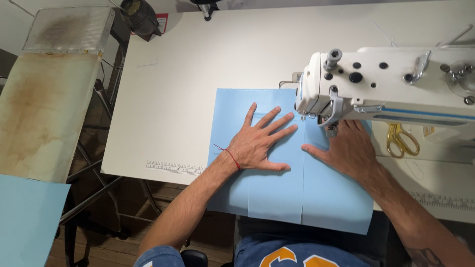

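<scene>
Nearest to the person, the light blue fabric (pixel 297 193) hangs a little over the front edge of the white table (pixel 163 99), and its seam line runs straight up toward the sewing machine (pixel 386 84). The fabric lies flat on the table, with its far part under the head of the machine.

The left hand (pixel 260 143) rests on the fabric to the left of the seam. It is open, the fingers spread wide, the palm pressing down; it grips nothing. A red thread is around the wrist. The right hand (pixel 349 151) lies on the fabric to the right of the seam, also flat and unclenched, with the thumb pointing to the seam. Its fingertips are close to the presser foot (pixel 330 129), partly hidden by the machine.

In my judgement, good work here asks for even pressure from both palms, so the layers do not slide, and for keeping the right fingers away from the needle area.

Farther right, golden scissors (pixel 402 141) lie beside the machine. A printed ruler (pixel 174 167) is on the table's front edge.
</scene>
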